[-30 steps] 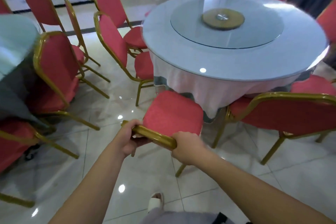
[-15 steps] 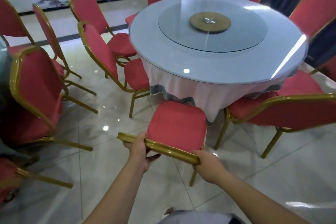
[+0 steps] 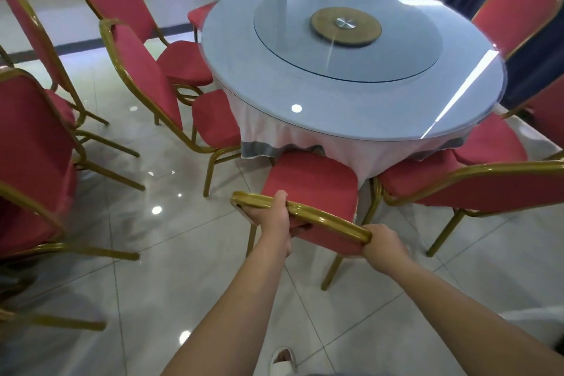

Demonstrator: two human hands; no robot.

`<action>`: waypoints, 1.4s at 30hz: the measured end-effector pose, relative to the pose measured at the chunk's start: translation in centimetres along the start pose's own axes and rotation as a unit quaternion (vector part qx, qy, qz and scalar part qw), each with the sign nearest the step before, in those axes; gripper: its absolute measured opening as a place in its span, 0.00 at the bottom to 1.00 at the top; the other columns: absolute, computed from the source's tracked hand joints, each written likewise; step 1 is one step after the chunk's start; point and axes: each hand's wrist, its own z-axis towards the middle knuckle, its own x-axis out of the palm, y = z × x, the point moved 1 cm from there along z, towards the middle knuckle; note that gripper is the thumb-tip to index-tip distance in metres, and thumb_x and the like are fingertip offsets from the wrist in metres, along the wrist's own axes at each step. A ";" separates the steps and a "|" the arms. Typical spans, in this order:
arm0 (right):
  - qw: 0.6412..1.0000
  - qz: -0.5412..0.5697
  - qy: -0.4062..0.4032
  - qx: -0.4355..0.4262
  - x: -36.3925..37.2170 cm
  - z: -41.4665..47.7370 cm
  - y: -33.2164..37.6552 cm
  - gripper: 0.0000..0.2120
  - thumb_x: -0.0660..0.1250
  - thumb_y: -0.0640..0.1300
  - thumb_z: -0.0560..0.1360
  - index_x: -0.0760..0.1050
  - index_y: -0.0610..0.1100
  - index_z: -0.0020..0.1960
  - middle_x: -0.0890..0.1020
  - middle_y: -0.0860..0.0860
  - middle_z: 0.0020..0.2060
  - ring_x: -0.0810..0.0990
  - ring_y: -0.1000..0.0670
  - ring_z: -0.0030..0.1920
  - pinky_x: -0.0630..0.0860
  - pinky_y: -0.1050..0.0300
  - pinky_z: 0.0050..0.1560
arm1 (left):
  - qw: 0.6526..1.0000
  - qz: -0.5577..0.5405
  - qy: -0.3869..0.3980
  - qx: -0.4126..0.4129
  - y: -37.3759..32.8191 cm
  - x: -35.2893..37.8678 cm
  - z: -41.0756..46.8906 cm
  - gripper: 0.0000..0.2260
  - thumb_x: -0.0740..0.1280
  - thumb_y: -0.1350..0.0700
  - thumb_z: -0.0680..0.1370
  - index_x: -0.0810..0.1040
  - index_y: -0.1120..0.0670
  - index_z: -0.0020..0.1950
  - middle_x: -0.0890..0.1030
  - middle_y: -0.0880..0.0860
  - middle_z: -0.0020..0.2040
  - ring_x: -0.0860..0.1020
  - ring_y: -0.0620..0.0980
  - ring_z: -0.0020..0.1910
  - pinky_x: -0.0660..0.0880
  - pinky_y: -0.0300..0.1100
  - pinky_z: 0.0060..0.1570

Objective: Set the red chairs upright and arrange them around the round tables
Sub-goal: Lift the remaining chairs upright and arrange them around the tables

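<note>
Both hands grip the gold top rail of the red chair (image 3: 311, 180): the left hand (image 3: 274, 217) wraps it near the middle, the right hand (image 3: 383, 246) clamps its right corner. The chair stands upright, seat front just under the tablecloth (image 3: 305, 143) of the round table (image 3: 274, 94). A level, even push should seat it squarely (mind the right-hand chair (image 3: 488, 183), close beside). No container shows; the table bears only a glass turntable (image 3: 305, 49) with a wooden disc (image 3: 346, 27).
</note>
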 end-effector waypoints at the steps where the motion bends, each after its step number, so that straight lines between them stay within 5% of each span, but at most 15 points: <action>1: 1.000 0.006 -0.002 0.005 -0.3 0.5 0.2 0.10 0.61 0.38 0.70 0.79 0.48 0.37 0.81 0.50 0.33 0.80 0.47 0.37 0.76 0.52 0.37 | 1.000 0.000 0.007 0.001 -0.3 0.5 0.3 0.29 0.70 0.52 0.75 0.58 0.45 0.71 0.81 0.61 0.57 0.83 0.62 0.51 0.80 0.67 0.45; 5: 0.999 0.029 -0.003 0.018 -1.3 2.8 1.3 0.12 0.62 0.34 0.69 0.77 0.48 0.33 0.79 0.51 0.30 0.78 0.49 0.32 0.70 0.58 0.30 | 0.999 0.010 0.044 0.007 -2.2 2.2 1.4 0.14 0.69 0.52 0.76 0.68 0.50 0.57 0.83 0.58 0.46 0.84 0.59 0.40 0.80 0.67 0.42; 9: 0.998 0.050 -0.012 0.023 -1.6 4.7 2.3 0.11 0.62 0.34 0.70 0.77 0.47 0.36 0.81 0.50 0.31 0.80 0.49 0.32 0.74 0.57 0.31 | 0.998 0.026 0.053 0.022 -3.9 3.3 2.6 0.15 0.69 0.52 0.76 0.66 0.51 0.58 0.81 0.60 0.47 0.83 0.61 0.42 0.81 0.64 0.37; 13: 0.999 0.049 0.005 0.016 -2.4 6.2 3.1 0.11 0.61 0.35 0.70 0.78 0.47 0.38 0.82 0.48 0.34 0.83 0.49 0.31 0.77 0.57 0.28 | 0.996 0.045 0.071 0.010 -5.4 4.1 3.1 0.25 0.68 0.49 0.78 0.67 0.57 0.71 0.82 0.61 0.51 0.83 0.60 0.42 0.81 0.60 0.36; 16: 1.000 0.029 0.001 0.003 -3.6 7.1 3.7 0.09 0.60 0.35 0.72 0.74 0.47 0.38 0.79 0.49 0.36 0.78 0.50 0.32 0.72 0.59 0.28 | 0.993 0.077 0.092 0.008 -6.4 5.1 3.3 0.21 0.68 0.48 0.78 0.73 0.59 0.65 0.82 0.60 0.45 0.83 0.58 0.35 0.82 0.57 0.35; 21: 0.998 0.014 -0.040 -0.044 -4.5 6.5 3.8 0.10 0.62 0.36 0.74 0.75 0.49 0.50 0.78 0.50 0.46 0.79 0.46 0.47 0.80 0.52 0.45 | 0.992 0.101 0.073 0.006 -7.4 5.4 4.2 0.19 0.73 0.48 0.75 0.75 0.58 0.59 0.82 0.62 0.49 0.81 0.59 0.42 0.81 0.60 0.50; 23: 0.992 0.070 -0.049 -0.094 -4.2 5.3 2.3 0.20 0.66 0.39 0.75 0.73 0.51 0.65 0.76 0.51 0.58 0.74 0.46 0.60 0.77 0.50 0.56 | 0.995 0.074 0.039 0.050 -6.9 4.6 3.9 0.22 0.75 0.49 0.74 0.73 0.55 0.63 0.81 0.59 0.54 0.81 0.57 0.45 0.82 0.54 0.45; 25: 0.981 0.136 -0.057 -0.126 -4.8 3.3 -0.6 0.26 0.67 0.43 0.76 0.69 0.52 0.73 0.70 0.53 0.70 0.67 0.49 0.70 0.70 0.49 0.69 | 0.984 0.098 -0.040 0.143 -6.5 4.1 3.0 0.33 0.77 0.51 0.71 0.67 0.50 0.72 0.78 0.53 0.60 0.79 0.55 0.56 0.78 0.49 0.52; 27: 0.975 0.163 -0.071 -0.135 -6.2 1.4 -5.1 0.24 0.67 0.45 0.76 0.71 0.52 0.71 0.69 0.55 0.71 0.66 0.52 0.71 0.65 0.58 0.69 | 0.931 0.218 -0.119 0.267 -6.2 4.7 1.5 0.36 0.78 0.53 0.71 0.64 0.45 0.74 0.73 0.50 0.68 0.74 0.54 0.65 0.74 0.50 0.61; 30: 0.973 0.190 -0.091 -0.091 -9.6 -0.2 -13.4 0.23 0.67 0.43 0.75 0.73 0.50 0.70 0.72 0.55 0.68 0.69 0.54 0.68 0.63 0.64 0.63 | 0.691 0.522 -0.114 0.487 -4.1 10.1 -1.7 0.24 0.72 0.56 0.73 0.74 0.49 0.68 0.75 0.54 0.68 0.71 0.57 0.68 0.67 0.57 0.66; 31: 0.970 0.205 -0.105 -0.077 -11.1 -0.5 -16.3 0.22 0.67 0.42 0.76 0.73 0.50 0.69 0.74 0.55 0.67 0.71 0.54 0.67 0.64 0.63 0.63 | 0.644 0.559 -0.060 0.519 -2.5 12.6 -2.7 0.20 0.71 0.58 0.73 0.77 0.52 0.65 0.78 0.55 0.64 0.73 0.57 0.64 0.69 0.56 0.64; 34: 0.958 0.234 -0.153 -0.059 -15.8 -1.0 -24.4 0.20 0.67 0.42 0.76 0.74 0.49 0.67 0.76 0.55 0.63 0.73 0.56 0.62 0.68 0.62 0.61 | 0.641 0.612 0.091 0.453 4.7 20.2 -6.6 0.17 0.69 0.60 0.74 0.79 0.53 0.63 0.79 0.52 0.63 0.75 0.54 0.63 0.71 0.51 0.64; 36: 0.950 0.247 -0.183 -0.059 -18.6 -1.1 -29.3 0.19 0.67 0.41 0.76 0.75 0.49 0.67 0.77 0.54 0.62 0.74 0.57 0.60 0.70 0.61 0.60 | 0.606 0.657 0.144 0.425 10.0 24.7 -8.6 0.21 0.70 0.59 0.74 0.77 0.53 0.67 0.77 0.51 0.67 0.73 0.52 0.67 0.69 0.51 0.68; 39: 0.944 0.247 -0.212 -0.056 -21.9 -0.8 -36.1 0.19 0.68 0.42 0.76 0.75 0.50 0.66 0.77 0.55 0.63 0.72 0.59 0.59 0.68 0.61 0.60 | 0.565 0.696 0.192 0.398 16.7 31.2 -10.3 0.29 0.73 0.54 0.73 0.70 0.50 0.74 0.71 0.51 0.73 0.67 0.52 0.72 0.65 0.53 0.72; 42: 0.945 0.242 -0.211 -0.057 -24.7 -0.1 -41.4 0.20 0.68 0.42 0.76 0.74 0.49 0.67 0.77 0.54 0.65 0.71 0.59 0.58 0.67 0.63 0.59 | 0.585 0.689 0.197 0.379 20.9 36.3 -11.1 0.35 0.76 0.52 0.70 0.66 0.47 0.75 0.71 0.51 0.71 0.68 0.53 0.70 0.69 0.56 0.69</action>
